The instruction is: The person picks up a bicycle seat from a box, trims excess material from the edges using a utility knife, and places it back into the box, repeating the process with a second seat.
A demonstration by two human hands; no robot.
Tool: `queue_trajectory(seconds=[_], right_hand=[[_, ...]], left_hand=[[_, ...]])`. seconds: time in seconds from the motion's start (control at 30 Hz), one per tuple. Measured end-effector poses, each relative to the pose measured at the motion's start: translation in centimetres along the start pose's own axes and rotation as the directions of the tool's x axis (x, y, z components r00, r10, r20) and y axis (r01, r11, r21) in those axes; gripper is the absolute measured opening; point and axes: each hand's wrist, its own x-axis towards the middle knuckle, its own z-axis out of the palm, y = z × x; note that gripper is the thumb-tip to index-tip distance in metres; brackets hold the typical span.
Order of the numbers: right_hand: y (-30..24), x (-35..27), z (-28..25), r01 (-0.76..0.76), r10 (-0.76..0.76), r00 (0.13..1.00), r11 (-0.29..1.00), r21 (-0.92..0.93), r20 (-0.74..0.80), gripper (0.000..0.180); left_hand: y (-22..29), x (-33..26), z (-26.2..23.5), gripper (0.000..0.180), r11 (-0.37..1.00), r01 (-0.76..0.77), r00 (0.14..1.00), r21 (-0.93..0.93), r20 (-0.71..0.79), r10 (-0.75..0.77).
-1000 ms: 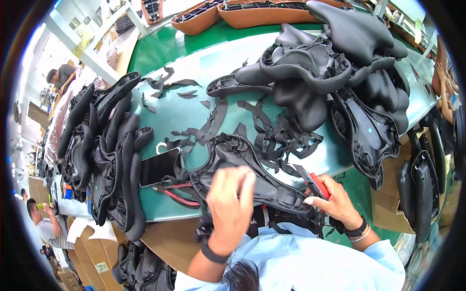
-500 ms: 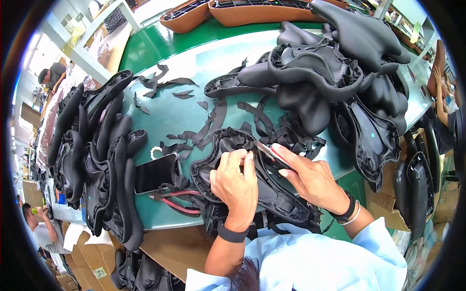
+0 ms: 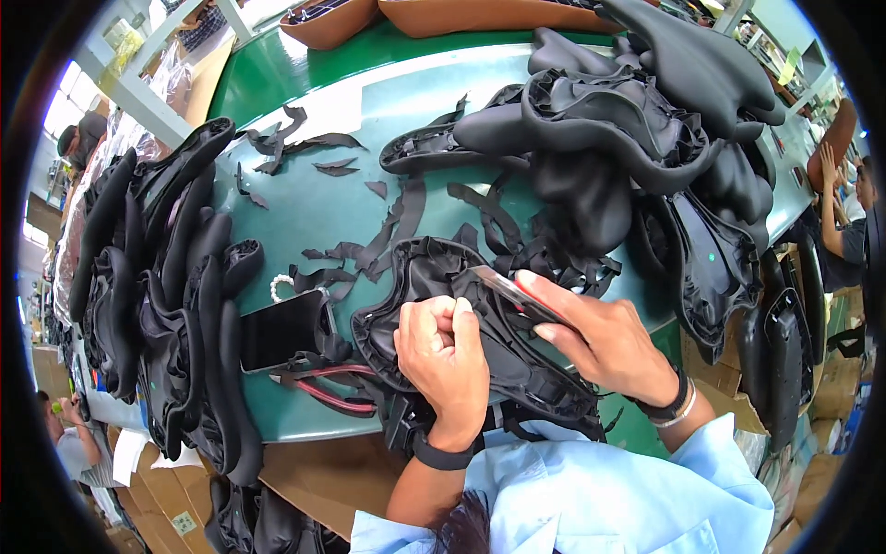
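A black bicycle saddle [image 3: 551,391] lies underside up on the table in front of me, its gathered cover edge folded inward around the rim. My left hand [image 3: 445,358] is closed in a fist over its wide end; what the fingers pinch, if anything, is hidden. My right hand [image 3: 604,340] grips a utility knife [image 3: 506,288] with a metal and red body. The knife points up and left, just above the saddle's middle and close to my left knuckles. Whether its tip touches the saddle I cannot tell.
Red-handled pliers [image 3: 337,392], a dark phone [image 3: 288,332] and a white beaded bracelet [image 3: 281,288] lie left of the saddle. Black fabric strips [image 3: 397,226] are scattered beyond it. Saddles are piled at the left [image 3: 175,314] and far right [image 3: 609,138]. Other people work at both sides.
My left fist has shifted slightly down and the knife has moved slightly away from it. The whole view has turned a little; the saddle stays under my hands.
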Motion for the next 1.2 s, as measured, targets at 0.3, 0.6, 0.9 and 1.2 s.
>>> queue_trajectory(seconds=[0.3, 0.6, 0.9, 1.2], right_hand=[[1.1, -0.1, -0.8, 0.074, -0.058, 0.983, 0.993, -0.088, 0.176, 0.056], [1.2, 1.5, -1.3, 0.159, -0.132, 0.967, 0.981, -0.111, 0.219, 0.054], [-0.6, -3.7, -1.4, -0.034, 0.051, 0.971, 0.996, -0.077, 0.233, 0.057], [-3.1, -8.6, -1.2, -0.11, 0.167, 0.961, 0.962, -0.249, 0.222, 0.062]], left_hand=[[-0.6, -0.4, -0.2, 0.014, 0.965, -0.012, 0.999, -0.262, -0.035, 0.003], [-0.6, -0.6, -0.5, 0.012, 0.945, -0.025, 0.999, -0.325, -0.03, 0.016], [-1.4, -0.8, 0.2, 0.009, 0.731, -0.079, 0.986, -0.678, -0.163, -0.044], [-1.5, -0.9, -0.4, 0.012, 0.558, -0.103, 0.994, -0.824, -0.112, 0.019]])
